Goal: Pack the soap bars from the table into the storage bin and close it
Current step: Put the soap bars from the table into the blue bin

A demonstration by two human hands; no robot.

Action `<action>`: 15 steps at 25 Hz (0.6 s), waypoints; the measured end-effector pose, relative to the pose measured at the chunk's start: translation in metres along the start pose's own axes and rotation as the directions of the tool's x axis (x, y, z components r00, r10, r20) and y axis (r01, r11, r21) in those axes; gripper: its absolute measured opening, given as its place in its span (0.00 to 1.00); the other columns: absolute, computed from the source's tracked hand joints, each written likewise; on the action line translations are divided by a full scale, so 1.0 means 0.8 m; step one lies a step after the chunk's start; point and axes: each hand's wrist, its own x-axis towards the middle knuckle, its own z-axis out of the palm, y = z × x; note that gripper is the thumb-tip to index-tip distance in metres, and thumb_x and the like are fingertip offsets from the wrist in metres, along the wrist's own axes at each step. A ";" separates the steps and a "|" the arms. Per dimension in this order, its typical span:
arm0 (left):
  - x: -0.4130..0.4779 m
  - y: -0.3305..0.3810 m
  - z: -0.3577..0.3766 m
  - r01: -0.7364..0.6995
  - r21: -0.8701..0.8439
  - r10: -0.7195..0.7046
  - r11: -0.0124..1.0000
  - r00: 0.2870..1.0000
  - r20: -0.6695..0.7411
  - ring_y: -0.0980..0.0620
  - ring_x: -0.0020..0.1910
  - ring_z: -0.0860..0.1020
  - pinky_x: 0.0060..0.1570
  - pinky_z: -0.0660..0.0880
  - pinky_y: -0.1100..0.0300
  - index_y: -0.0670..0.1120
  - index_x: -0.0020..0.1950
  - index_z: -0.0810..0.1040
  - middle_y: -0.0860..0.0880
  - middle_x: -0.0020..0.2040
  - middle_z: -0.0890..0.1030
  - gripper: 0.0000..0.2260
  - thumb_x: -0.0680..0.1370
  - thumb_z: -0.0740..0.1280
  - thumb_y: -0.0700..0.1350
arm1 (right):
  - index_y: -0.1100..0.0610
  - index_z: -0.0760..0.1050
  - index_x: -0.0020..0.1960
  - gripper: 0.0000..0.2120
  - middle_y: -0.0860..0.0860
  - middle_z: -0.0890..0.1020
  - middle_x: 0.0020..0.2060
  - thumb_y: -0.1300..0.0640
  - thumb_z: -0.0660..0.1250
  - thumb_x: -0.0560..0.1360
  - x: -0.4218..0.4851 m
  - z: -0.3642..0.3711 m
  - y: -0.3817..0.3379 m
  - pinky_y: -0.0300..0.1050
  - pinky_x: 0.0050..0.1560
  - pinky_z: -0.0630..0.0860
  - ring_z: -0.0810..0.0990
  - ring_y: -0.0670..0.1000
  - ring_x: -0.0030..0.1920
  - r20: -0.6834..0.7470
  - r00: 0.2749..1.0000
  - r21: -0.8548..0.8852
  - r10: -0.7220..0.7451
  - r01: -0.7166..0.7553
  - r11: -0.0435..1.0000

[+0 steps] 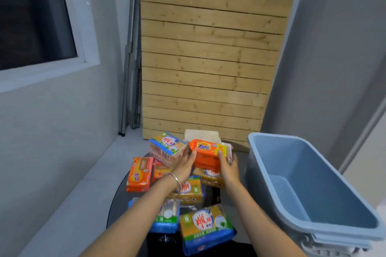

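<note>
As you look down past your forearms, a wooden slat panel (pixel 208 58) leans upright against the far wall and fills the middle of the view. A dark window (pixel 35 16) sits in the wall to your left.

To your right stands the blue-grey storage bin (pixel 302 162), uncovered, with its bare floor in view. It is just beside the round dark table (pixel 119 200), at the table's right edge.

All the wrapped soap packs lie on the table, none in the bin:
- A yellow soap pack (pixel 206 225) with green and blue trim lies nearest you.
- A blue and white soap pack (pixel 167 215) lies just to its left, partly under your left forearm.
- A second yellow pack (pixel 188 190) lies in the middle, behind those two.
- An orange soap pack (pixel 139 174) lies at the left edge.
- A tilted yellow pack (pixel 165 146) sits at the far left.
- A white pack (pixel 200 134) sits at the far side.
- The orange Tide soap pack (pixel 208 150) sits on top of further packs at the far centre.

Your left hand (pixel 184 165) holds the left end of the orange Tide soap pack, thumb on its upper face; the fingers pass behind it and are partly hidden. Your right hand (pixel 228 168) grips the right end, thumb on top and fingers wrapped round the side. A thin bracelet (pixel 176 179) circles your left wrist.
</note>
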 end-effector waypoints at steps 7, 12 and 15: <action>0.033 0.016 0.042 0.123 -0.343 -0.158 0.931 0.984 -0.076 0.45 0.69 0.68 0.66 0.66 0.58 0.47 0.76 0.53 0.43 0.73 0.66 0.29 0.79 0.56 0.58 | 0.53 0.64 0.72 0.26 0.57 0.75 0.65 0.43 0.60 0.77 0.010 0.006 0.017 0.56 0.60 0.77 0.79 0.56 0.60 0.008 1.000 -0.013 0.027 -0.027 1.000; 0.007 0.043 0.043 -0.068 -0.472 -0.064 0.879 0.964 -0.259 0.56 0.55 0.74 0.48 0.74 0.68 0.48 0.74 0.53 0.47 0.67 0.68 0.27 0.79 0.56 0.56 | 0.38 0.63 0.65 0.21 0.52 0.66 0.73 0.41 0.61 0.74 -0.028 0.016 -0.028 0.57 0.66 0.72 0.72 0.54 0.68 -0.051 0.983 0.110 -0.177 0.181 0.977; -0.008 0.092 0.025 -0.142 -0.794 -0.093 0.591 0.966 -0.242 0.43 0.56 0.78 0.46 0.78 0.55 0.52 0.68 0.64 0.40 0.66 0.72 0.17 0.80 0.59 0.52 | 0.26 0.66 0.54 0.14 0.44 0.54 0.78 0.45 0.63 0.75 -0.063 0.026 -0.082 0.53 0.65 0.73 0.67 0.51 0.72 -0.054 0.953 0.245 -0.299 0.303 0.921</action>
